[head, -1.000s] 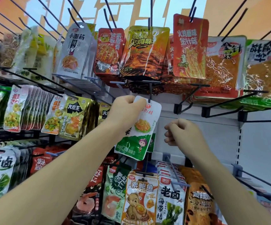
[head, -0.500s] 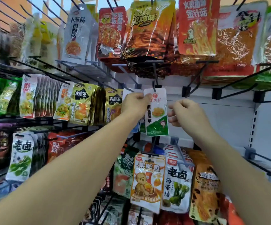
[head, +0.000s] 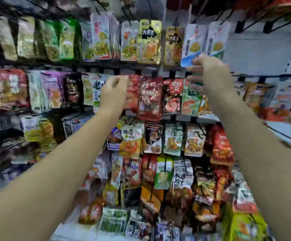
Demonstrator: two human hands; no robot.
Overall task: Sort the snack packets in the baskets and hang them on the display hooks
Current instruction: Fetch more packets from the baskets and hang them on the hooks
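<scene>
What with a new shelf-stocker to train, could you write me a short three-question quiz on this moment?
1. True or false: the left hand is higher in the view than the right hand.
2. The right hand's fingers reach closest to: A) the white packets; B) a basket; C) a trolley.
3. What colour are the packets hanging just left of the white ones?

Key: 1 false, the right hand is higher; 2 A; 3 gold, the gold packets with black labels.
</scene>
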